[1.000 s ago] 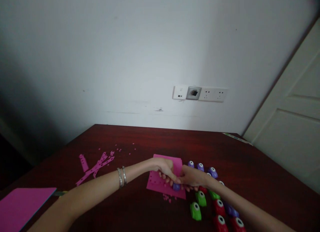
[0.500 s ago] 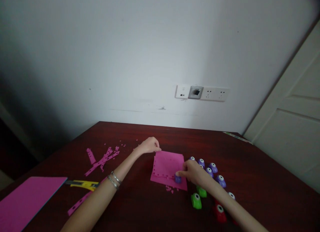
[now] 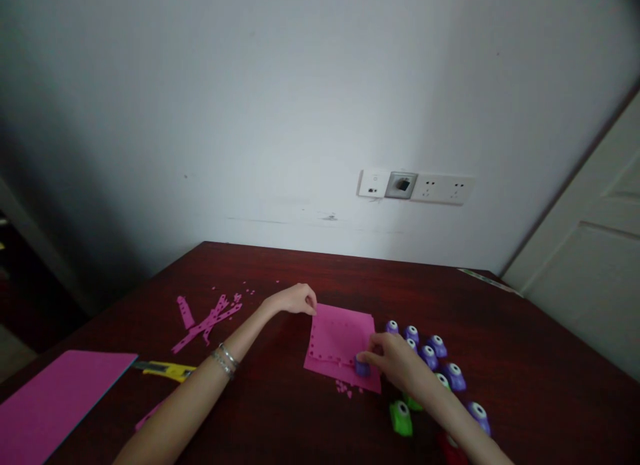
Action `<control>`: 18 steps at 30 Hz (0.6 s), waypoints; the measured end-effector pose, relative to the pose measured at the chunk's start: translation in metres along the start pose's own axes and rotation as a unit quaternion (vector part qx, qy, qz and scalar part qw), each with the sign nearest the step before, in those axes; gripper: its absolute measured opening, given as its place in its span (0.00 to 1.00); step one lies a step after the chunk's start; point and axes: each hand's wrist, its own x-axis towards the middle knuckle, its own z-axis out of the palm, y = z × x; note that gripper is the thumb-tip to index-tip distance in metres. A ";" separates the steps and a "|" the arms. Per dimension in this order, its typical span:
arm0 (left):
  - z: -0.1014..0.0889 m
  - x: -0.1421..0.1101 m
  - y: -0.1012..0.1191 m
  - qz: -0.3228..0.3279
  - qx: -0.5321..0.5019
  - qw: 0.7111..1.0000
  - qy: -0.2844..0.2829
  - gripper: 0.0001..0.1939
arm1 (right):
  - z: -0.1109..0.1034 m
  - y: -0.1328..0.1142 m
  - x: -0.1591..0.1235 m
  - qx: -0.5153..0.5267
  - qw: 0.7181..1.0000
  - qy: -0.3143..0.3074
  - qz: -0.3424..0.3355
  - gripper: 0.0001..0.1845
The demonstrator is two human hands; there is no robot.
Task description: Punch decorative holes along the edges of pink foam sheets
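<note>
A square sheet of pink paper (image 3: 340, 331), with small holes punched along its left and lower edges, lies over another pink sheet (image 3: 325, 366). My left hand (image 3: 300, 298) is closed at the upper left corner of the top sheet, fingertips pinching it. At the lower right corner, my right hand (image 3: 395, 361) grips a small purple craft punch (image 3: 362, 366) between thumb and fingers. The punch sits at the sheet's edge, partly covered by the fingers. Tiny pink cutouts (image 3: 345, 387) are scattered just below the paper.
Several purple punches (image 3: 437, 345) stand to the right, with a green punch (image 3: 401, 418) and a red one (image 3: 453, 448) partly under my right forearm. On the left lie punched pink strips (image 3: 207, 323), a yellow utility knife (image 3: 167, 370) and a large pink sheet (image 3: 65, 398).
My left hand has moved from beside the punch up to the paper's upper left corner. My right hand stays at the lower right with the purple punch. The camera view has shifted slightly.
</note>
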 end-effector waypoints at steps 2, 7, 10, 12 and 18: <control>0.000 0.001 -0.002 0.000 -0.006 1.000 -0.005 0.11 | 0.001 0.001 -0.002 0.016 1.000 -0.001 0.002 0.15; 0.000 0.003 -0.004 0.004 -0.009 1.000 -0.016 0.11 | 0.003 0.001 -0.005 0.021 1.000 0.009 0.001 0.15; 0.001 0.003 -0.005 0.004 -0.010 1.000 -0.022 0.10 | 0.003 0.000 -0.006 0.023 1.000 0.013 0.006 0.15; 0.001 0.004 -0.006 0.003 -0.017 0.999 -0.031 0.11 | 0.003 0.000 -0.007 0.028 0.999 0.014 0.006 0.15; 0.000 0.005 -0.010 -0.019 -0.050 0.997 -0.058 0.13 | 0.006 0.002 -0.007 0.031 0.999 0.006 0.014 0.15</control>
